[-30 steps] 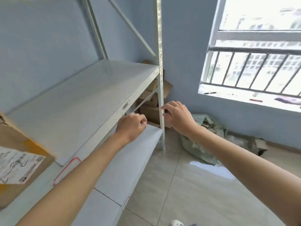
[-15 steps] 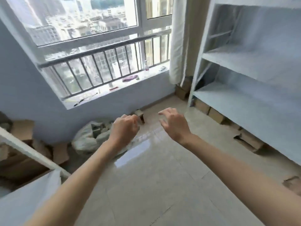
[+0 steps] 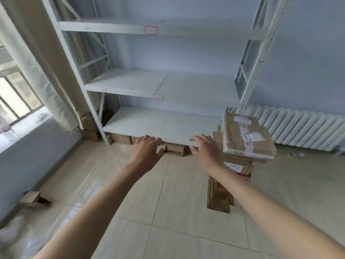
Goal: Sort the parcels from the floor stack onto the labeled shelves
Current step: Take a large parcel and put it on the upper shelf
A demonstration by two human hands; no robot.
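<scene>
1. Parcels (image 3: pixel 233 159) stand in a tall floor stack to the right of both hands, just in front of the bare white shelves (image 3: pixel 162 128); none has reached a shelf in this view.

2. The left hand (image 3: pixel 147 150) and the right hand (image 3: pixel 204 151) reach forward empty, fingers loosely spread, holding nothing. The right hand is near the stack, though whether it touches cannot be told.

3. Risk: the top parcel (image 3: pixel 246 136) is wider than the boxes beneath and overhangs them at a tilt. A one-sided pull or a nudge from the right forearm would likely tip the column across the floor (image 3: pixel 168 193).

4. Risk: the red-edged shelf labels (image 3: pixel 158 96) are too small to read from here, so a parcel could easily go to the wrong shelf.

5. Materials: the parcels are brown corrugated cardboard, creased and bound with clear tape, with white printed slips on top. The base boxes look narrow and crushed, a poor footing.

6. The shelves are painted metal, flat and smooth, on perforated uprights. The floor is glossy beige tile, which would probably let a dropped box slide.

7. Nearby: a ribbed white radiator (image 3: pixel 302 128) along the wall, a pale curtain (image 3: pixel 37 71) by the window, more cartons (image 3: pixel 173 147) under the bottom shelf.
</scene>
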